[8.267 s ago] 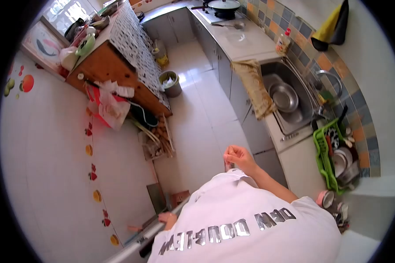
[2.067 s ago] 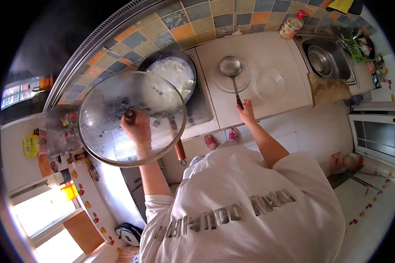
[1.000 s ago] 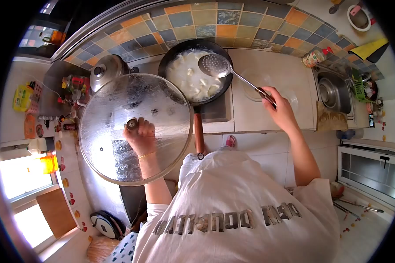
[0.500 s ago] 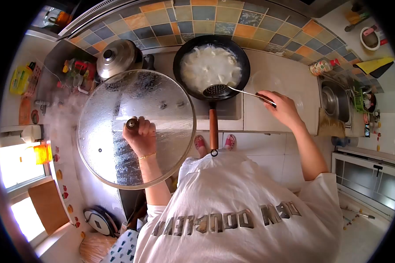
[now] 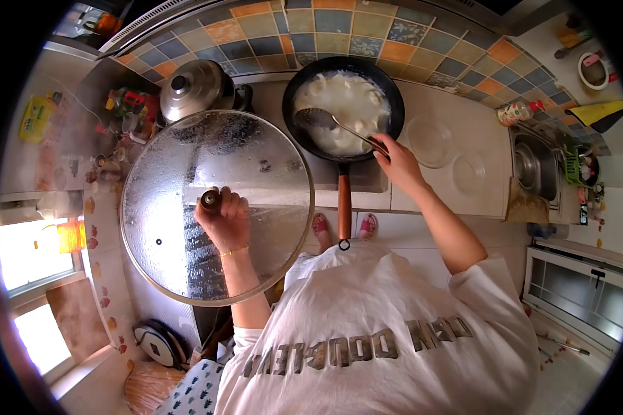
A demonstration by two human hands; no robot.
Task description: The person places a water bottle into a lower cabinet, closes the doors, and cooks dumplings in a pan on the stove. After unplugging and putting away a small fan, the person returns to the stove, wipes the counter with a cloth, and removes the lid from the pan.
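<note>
The left hand has its fingers round the knob of a clear lid. The right hand grips a spoon, its holey end at the white food in the black pan, left of those fingers.

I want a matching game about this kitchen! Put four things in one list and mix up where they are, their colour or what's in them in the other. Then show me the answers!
Things
1. the big glass lid
2. the straining spoon
3. the pan
4. the shoes

Matches
A. pinkish-red
B. held by its knob in the left hand
C. has cloudy white food in it
D. held by its handle in the right hand

Right pairs
1-B
2-D
3-C
4-A
</note>
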